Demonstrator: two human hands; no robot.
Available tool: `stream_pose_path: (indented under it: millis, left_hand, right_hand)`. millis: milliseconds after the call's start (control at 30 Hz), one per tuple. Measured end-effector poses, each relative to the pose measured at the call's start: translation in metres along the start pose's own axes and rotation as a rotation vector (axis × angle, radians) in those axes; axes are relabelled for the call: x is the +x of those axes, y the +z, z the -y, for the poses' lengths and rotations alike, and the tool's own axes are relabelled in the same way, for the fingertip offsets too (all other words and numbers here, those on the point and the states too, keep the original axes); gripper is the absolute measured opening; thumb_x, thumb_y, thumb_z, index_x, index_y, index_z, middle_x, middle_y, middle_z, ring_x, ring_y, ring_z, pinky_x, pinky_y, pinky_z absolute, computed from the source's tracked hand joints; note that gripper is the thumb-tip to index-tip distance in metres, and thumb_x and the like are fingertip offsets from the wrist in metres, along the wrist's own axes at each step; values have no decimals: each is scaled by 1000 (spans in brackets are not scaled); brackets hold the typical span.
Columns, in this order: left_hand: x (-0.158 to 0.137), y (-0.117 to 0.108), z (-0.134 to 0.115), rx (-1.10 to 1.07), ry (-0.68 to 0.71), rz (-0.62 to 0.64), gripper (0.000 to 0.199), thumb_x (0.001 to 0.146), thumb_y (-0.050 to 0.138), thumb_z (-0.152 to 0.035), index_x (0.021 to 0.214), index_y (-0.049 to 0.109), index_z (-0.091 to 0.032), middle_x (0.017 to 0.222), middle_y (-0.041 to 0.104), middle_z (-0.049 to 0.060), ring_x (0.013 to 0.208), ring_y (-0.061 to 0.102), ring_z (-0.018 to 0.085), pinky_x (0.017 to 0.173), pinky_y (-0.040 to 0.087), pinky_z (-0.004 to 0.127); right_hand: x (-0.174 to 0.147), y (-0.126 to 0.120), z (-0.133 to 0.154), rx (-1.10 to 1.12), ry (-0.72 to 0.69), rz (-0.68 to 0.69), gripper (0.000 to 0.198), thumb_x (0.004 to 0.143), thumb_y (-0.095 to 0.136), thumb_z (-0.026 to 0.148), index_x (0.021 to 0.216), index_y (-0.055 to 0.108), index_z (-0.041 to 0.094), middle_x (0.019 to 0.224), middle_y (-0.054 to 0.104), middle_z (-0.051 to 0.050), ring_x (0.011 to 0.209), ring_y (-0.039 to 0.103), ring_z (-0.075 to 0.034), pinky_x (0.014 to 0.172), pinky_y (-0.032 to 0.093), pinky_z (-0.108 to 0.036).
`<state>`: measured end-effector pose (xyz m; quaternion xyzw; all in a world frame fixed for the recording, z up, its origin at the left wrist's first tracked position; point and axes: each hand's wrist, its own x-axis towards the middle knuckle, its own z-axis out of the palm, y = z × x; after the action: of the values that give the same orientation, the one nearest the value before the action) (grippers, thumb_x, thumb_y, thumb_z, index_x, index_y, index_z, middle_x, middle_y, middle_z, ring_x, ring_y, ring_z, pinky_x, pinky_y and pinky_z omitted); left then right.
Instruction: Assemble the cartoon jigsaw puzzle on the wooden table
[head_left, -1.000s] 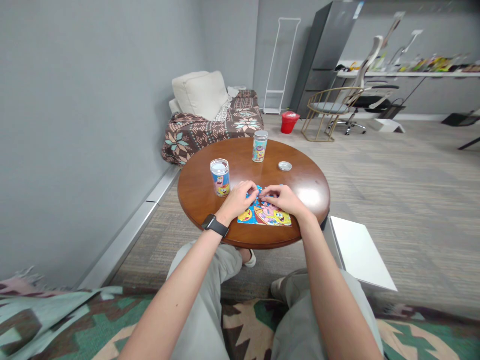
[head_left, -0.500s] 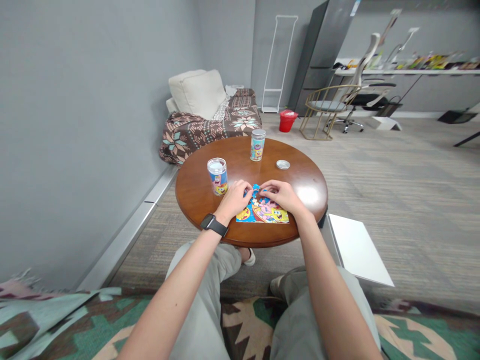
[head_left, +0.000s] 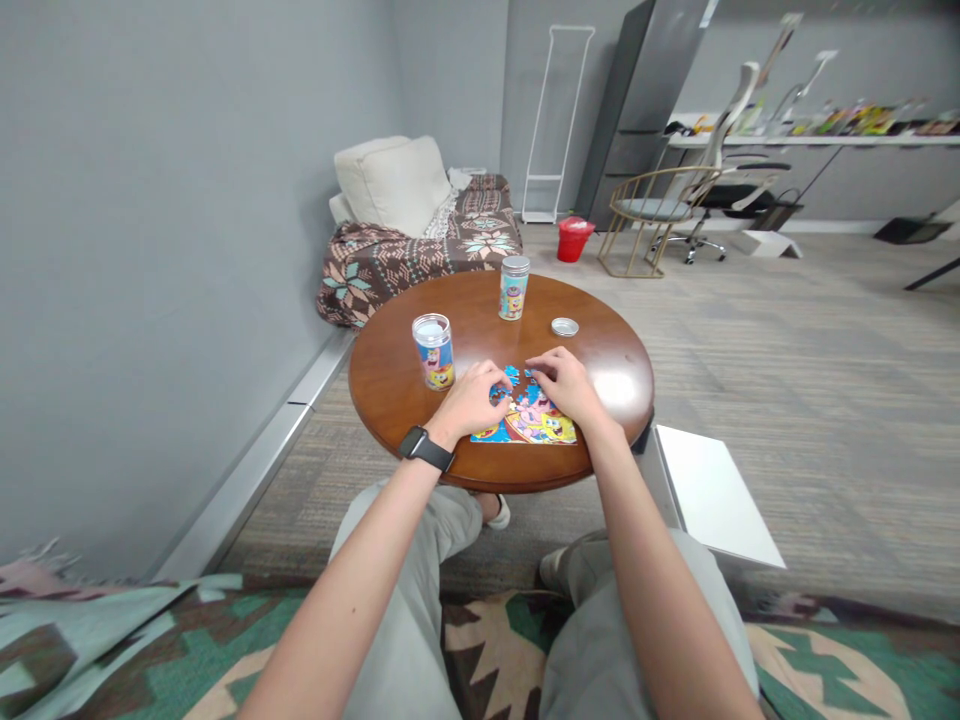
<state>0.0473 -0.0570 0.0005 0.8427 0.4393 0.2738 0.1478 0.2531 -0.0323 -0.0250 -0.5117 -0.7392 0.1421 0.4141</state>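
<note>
A jigsaw puzzle [head_left: 536, 425] with bright cartoon figures, its lower part joined, lies near the front edge of the round wooden table [head_left: 480, 465]. My left hand [head_left: 478, 393] rests over its left side, thumb and index finger apart around blue pieces on the table. At the puzzle's upper right, my right hand [head_left: 564, 380] pinches a small blue puzzle piece [head_left: 529, 373]. Loose blue pieces [head_left: 511, 374] lie between the hands. An uncapped clear jar [head_left: 435, 355] with a cartoon label stands left of my left hand.
A lidded cartoon jar [head_left: 513, 290] stands toward the table's back, with a loose metal lid [head_left: 565, 327] to its right. Beyond the table are a blanket-covered sofa [head_left: 420, 250] and a red bin [head_left: 574, 240]. A white box [head_left: 716, 490] stands at the right.
My right hand has moved slightly up and away from my left, widening the gap between them. My left thumb has parted from its index finger. More blue pieces now show between the hands.
</note>
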Motion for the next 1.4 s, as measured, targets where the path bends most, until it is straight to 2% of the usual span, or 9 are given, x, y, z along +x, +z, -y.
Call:
stream_pose_path:
  millis: [133,267,433,567,667,767,867,1100,1400]
  left_hand:
    - [-2,-1,0,-5,22,60,10,83,66,-22,91,70,-20,105,64,8,104,57,27,98,47,43]
    - [-1,-2,0,-23,42,60,3,84,67,-20,86,67,-20,103,64,7,104,57,26,96,47,42]
    - [0,-5,-4,-80,37,-3,9,85,67,-19,81,59,-20,88,65,4,89,60,22,85,48,37]
    - [1,-4,0,-54,1,-130,9,86,61,-12,79,60,-19,90,67,5,91,60,22,86,48,36]
    - [1,-3,3,-13,-2,-137,16,81,57,-5,79,63,-19,90,68,5,93,60,23,88,48,37]
    - [0,-2,3,6,21,-101,20,75,57,-3,81,66,-19,91,69,4,94,60,23,90,48,37]
    - [0,-2,0,21,71,-57,17,79,60,-11,89,71,-19,97,68,5,96,59,23,91,48,38]
    - [1,-2,-6,115,162,130,22,91,62,-35,105,73,-22,106,64,7,100,55,25,91,46,41]
    - [2,1,-2,27,177,73,9,92,59,-26,90,66,-20,101,63,6,98,55,23,91,45,38]
  right_hand:
    - [1,-1,-3,3,48,-76,26,85,51,13,94,74,20,95,67,-7,88,63,-20,89,50,-37]
    - [1,-2,-3,-7,60,-70,24,86,50,14,90,73,20,92,68,-6,87,63,-20,86,50,-36]
    - [1,-1,0,-8,71,-69,23,86,51,15,90,73,20,92,68,-6,85,63,-20,85,49,-35]
    - [1,-6,5,-34,59,-43,23,86,52,13,90,74,20,91,69,-6,86,63,-20,86,49,-35]
    - [1,-18,12,-50,19,38,23,85,53,12,89,75,20,90,70,-5,86,64,-19,84,50,-33]
    - [0,-31,19,-55,25,254,16,81,64,15,88,77,20,87,70,-4,76,63,-16,74,50,-28]
    - [0,-36,26,-101,25,400,18,71,76,15,88,79,21,88,69,-4,77,63,-16,74,49,-27]
    - [2,-33,32,-75,86,479,11,71,76,16,81,77,20,81,67,-2,72,60,-15,67,47,-25]
    - [0,-36,35,114,149,562,8,77,66,20,83,70,17,60,59,4,54,52,-11,54,39,-23]
